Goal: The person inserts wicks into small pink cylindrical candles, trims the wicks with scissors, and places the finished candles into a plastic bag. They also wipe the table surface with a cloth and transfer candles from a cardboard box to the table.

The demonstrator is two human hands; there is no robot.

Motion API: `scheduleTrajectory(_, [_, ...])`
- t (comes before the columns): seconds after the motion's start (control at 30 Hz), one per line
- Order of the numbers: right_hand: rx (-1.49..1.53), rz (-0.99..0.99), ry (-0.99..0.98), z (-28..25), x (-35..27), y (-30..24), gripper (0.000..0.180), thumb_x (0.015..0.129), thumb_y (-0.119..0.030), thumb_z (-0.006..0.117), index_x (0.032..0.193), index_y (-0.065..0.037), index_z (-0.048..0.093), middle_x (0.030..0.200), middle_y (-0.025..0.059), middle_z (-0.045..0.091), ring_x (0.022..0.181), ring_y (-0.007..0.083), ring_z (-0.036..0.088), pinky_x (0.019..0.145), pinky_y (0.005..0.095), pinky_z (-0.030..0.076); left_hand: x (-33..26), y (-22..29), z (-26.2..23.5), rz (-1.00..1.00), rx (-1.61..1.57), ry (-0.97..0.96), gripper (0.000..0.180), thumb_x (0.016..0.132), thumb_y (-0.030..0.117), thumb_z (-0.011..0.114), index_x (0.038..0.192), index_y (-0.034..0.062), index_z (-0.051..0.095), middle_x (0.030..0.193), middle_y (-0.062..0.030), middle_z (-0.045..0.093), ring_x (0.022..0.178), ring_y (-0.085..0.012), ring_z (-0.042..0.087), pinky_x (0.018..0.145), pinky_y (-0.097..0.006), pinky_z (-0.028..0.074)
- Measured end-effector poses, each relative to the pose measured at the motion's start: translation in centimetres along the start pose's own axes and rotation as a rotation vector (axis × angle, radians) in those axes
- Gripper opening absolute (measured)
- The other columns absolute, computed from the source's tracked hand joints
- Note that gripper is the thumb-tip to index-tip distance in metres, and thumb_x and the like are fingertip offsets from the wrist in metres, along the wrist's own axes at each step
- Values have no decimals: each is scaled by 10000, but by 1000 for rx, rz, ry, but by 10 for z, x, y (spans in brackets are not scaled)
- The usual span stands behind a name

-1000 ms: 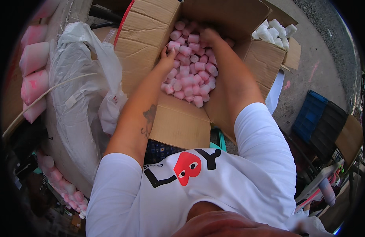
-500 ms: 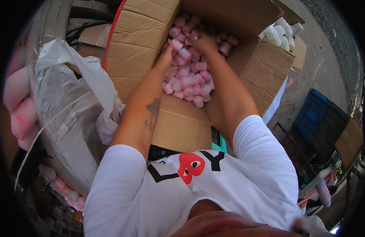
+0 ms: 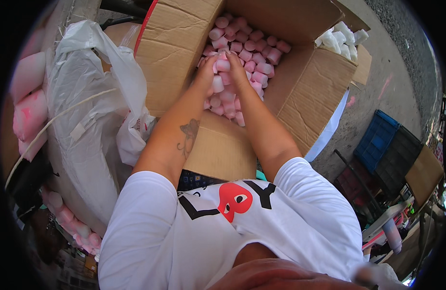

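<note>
A large cardboard box point(image 3: 179, 43) stands in front of me with its flaps spread. Inside it lies a heap of small, short pink cylinders point(image 3: 271, 55), some paler at one end. My left hand point(image 3: 205, 76) and my right hand point(image 3: 236, 71) are side by side in the box, cupped around a handful of these cylinders. Several of them show between my palms. The fingertips of both hands are mostly hidden behind or among the pieces.
On my left hangs a crumpled white plastic bag point(image 3: 83, 96), near translucent bags of pink pieces point(image 3: 28, 108). White pieces point(image 3: 347, 39) sit beyond the box's right flap. Blue point(image 3: 376, 140) and dark point(image 3: 398, 157) plastic crates stand on the ground at right.
My right hand has moved left and nearer, out of the far right of the heap, to meet my left hand. Pink cylinders are now gathered between them.
</note>
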State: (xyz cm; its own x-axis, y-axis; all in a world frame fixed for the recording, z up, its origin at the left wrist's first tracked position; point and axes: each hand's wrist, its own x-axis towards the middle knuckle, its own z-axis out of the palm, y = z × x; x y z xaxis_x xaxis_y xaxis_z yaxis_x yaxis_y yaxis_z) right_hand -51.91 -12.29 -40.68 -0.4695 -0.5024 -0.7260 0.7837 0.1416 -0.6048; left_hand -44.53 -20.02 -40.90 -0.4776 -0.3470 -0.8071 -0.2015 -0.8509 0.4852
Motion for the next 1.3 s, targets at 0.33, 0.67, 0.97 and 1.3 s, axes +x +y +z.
scheduleTrajectory(0.33, [306,-525,-126,13,-84,-96,408,906,-285,548,1229,-37,521,1120,89,591,992,197,585,876,319,482,-122,81,107,322,393,27,399,804,347,694,1047,37,635,957,-84,650,828,-141,608,674,-309,510])
scheduleTrajectory(0.67, [264,-1001,-542,172,-322,-141,442,923,-384,453,1209,-50,492,1124,123,572,1032,248,594,894,361,494,-378,163,57,1133,455,41,532,742,451,731,1068,43,634,988,-137,657,892,-216,649,752,-313,541])
scheduleTrajectory(0.97, [112,-693,-1081,402,-453,67,423,978,-318,493,1263,-7,456,1197,113,530,1112,184,499,965,279,399,-574,160,-239,1325,380,729,271,952,314,544,965,65,648,845,11,626,758,-89,552,659,-216,441])
scheduleTrajectory(1.3, [-899,-1492,-631,457,-473,130,572,928,-500,436,1217,-24,568,1366,265,439,1301,386,374,1074,532,246,-572,147,-370,1213,1182,1686,416,907,433,502,1148,129,653,1209,-148,612,1154,-312,552,980,-410,405])
